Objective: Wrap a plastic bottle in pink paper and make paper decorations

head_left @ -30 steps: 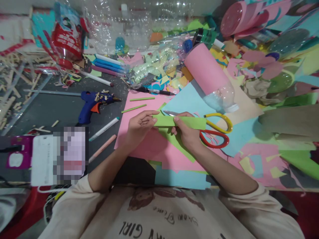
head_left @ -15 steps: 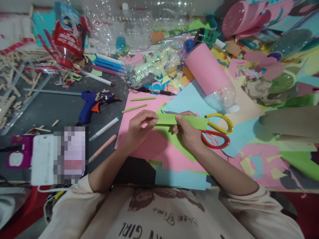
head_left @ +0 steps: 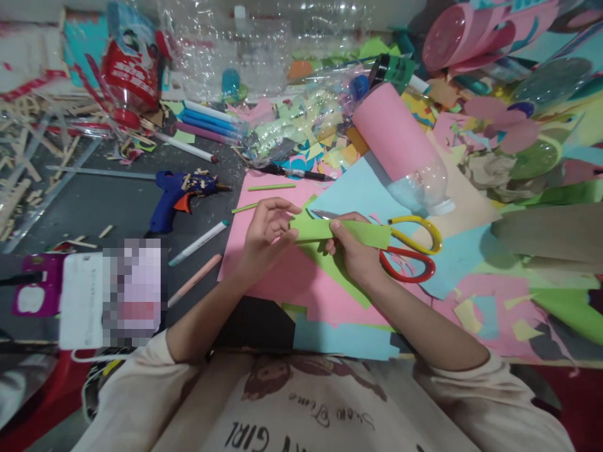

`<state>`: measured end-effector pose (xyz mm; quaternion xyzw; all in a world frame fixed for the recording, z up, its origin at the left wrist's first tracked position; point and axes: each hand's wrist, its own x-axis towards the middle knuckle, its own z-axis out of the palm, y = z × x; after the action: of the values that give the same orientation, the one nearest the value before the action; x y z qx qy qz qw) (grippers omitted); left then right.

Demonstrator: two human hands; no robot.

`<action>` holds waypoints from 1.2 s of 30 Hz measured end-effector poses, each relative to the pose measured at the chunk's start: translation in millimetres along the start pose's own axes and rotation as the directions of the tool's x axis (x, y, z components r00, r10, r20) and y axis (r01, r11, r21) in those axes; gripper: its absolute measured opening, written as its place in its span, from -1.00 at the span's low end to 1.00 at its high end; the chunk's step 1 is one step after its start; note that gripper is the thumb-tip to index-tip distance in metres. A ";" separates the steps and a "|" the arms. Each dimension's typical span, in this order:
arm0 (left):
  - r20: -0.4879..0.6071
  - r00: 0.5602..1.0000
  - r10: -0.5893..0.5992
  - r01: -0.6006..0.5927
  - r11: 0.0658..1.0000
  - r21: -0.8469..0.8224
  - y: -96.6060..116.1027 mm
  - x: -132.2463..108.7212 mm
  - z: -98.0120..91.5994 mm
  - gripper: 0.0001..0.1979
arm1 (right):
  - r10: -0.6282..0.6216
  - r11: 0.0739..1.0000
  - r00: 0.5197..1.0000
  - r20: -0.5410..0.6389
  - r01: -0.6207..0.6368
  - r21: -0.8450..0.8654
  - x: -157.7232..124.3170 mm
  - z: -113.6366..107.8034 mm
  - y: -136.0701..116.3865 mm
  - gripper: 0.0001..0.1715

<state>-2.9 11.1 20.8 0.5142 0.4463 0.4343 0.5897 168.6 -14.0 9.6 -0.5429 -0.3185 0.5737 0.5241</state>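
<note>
A bright green paper strip [head_left: 311, 228] is held level above the pink paper sheet [head_left: 264, 267]. My right hand [head_left: 351, 248] pinches it near its middle, thumb on top and fingers curled below. At the strip's left end is my left hand [head_left: 268, 232], its thumb against the paper's edge, fingers bent and index finger arched above. Behind the strip lie scissors with one yellow handle [head_left: 438, 242] and one red handle [head_left: 429, 269]; their blades are partly covered by the strip and my right hand. A larger green paper piece [head_left: 346, 281] rests beneath my hands.
To the left are a blue glue gun [head_left: 164, 204], a teal-tipped marker [head_left: 200, 242] and a peach marker [head_left: 195, 279]. A bottle wrapped in pink paper [head_left: 393, 129] lies on light blue paper [head_left: 351, 182]. Paper scraps and clear bottles crowd the back; a black pen [head_left: 301, 174] lies before them.
My left hand has rotated and its fingers have loosened and spread, with the thumb now lower at the strip's left end. The strip's left part has tilted. My right hand keeps its pinch.
</note>
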 end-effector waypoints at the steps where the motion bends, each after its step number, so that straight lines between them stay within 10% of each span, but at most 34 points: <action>1: 0.036 0.998 -0.054 0.055 0.998 -0.032 2.0 -0.4 1.6 -0.55 | 0.002 1.000 1.000 0.013 -0.002 -0.002 -0.6 0.3 -0.3 -0.54; 7: 0.157 0.969 -0.191 0.192 0.981 0.009 9.7 -2.1 10.3 -0.64 | 0.036 0.998 0.994 0.105 -0.031 -0.051 -5.3 0.7 -0.9 -0.55; 18: -0.046 0.952 -0.301 0.301 0.953 -0.020 12.7 1.8 6.8 -0.81 | -0.130 0.989 0.943 0.306 0.147 -0.032 -3.0 -12.7 6.3 -0.59; 36: 0.057 0.994 -0.095 0.087 0.988 0.124 11.1 -6.2 3.3 -0.66 | -0.019 0.969 0.946 0.324 0.097 -0.226 0.9 -6.9 4.4 -0.65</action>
<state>-1.7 5.3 32.6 0.5414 0.4762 0.3628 0.5903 174.3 -15.6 3.8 -0.4923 -0.4815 0.5957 0.4134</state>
